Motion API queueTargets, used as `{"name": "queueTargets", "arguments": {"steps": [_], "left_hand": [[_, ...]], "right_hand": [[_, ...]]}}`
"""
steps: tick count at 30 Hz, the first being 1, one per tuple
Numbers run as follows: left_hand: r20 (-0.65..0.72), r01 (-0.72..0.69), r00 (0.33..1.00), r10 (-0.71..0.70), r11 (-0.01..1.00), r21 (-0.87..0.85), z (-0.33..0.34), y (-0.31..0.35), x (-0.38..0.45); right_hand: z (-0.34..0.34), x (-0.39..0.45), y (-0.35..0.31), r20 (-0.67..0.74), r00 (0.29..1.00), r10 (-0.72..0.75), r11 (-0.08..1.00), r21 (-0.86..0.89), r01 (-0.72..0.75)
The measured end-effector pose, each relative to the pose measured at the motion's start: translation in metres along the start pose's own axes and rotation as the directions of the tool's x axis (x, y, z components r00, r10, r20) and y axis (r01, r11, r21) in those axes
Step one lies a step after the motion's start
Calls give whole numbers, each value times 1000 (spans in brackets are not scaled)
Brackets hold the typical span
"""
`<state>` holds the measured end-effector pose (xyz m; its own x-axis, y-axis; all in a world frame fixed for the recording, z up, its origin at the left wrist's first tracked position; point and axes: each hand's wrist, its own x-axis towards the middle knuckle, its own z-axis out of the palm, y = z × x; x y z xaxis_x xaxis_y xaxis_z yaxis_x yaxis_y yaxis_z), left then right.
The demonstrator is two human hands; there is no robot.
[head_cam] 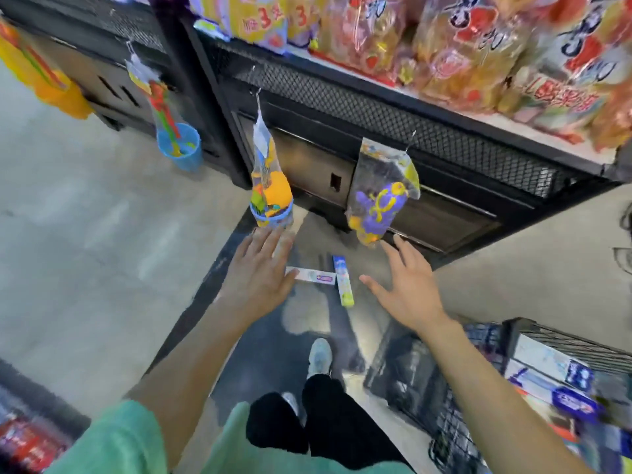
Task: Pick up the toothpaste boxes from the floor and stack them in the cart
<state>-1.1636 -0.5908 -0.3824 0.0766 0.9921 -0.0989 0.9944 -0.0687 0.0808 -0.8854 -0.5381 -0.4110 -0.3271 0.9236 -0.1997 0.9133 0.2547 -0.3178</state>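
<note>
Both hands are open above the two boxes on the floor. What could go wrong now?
1. The white box and the colourful box touch at a corner, so lifting one may knock the other.
2. The hanging toy bags sit just above the left hand and right hand, which may brush them.
3. The cart already holds boxes; a careless stack may slide.

Single head view, high, tilted steeply down at floor (85, 234). Faces shelf (393, 124) at 1 o'clock. Own legs (325, 415) near, 6 o'clock; cart (564, 343) at 4 o'clock.

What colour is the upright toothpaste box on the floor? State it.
Blue at the top fading to yellow-green: the toothpaste box, seen in the head view.
</note>
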Motion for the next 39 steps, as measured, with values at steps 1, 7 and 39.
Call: {"name": "queueTargets", "arguments": {"steps": [1,7,39], "left_hand": [[1,-24,1000,24,1000,0,13,-7,13],[92,-60,994,66,996,-59,182,-55,88],[20,-243,968,248,959,-149,663,-141,188]], "right_hand": [[9,9,1,-3,1000,16,1000,-1,-16],[143,69,40,13,996,90,995,-44,-89],[611,200,169,71,797,600,733,350,-584]]}}
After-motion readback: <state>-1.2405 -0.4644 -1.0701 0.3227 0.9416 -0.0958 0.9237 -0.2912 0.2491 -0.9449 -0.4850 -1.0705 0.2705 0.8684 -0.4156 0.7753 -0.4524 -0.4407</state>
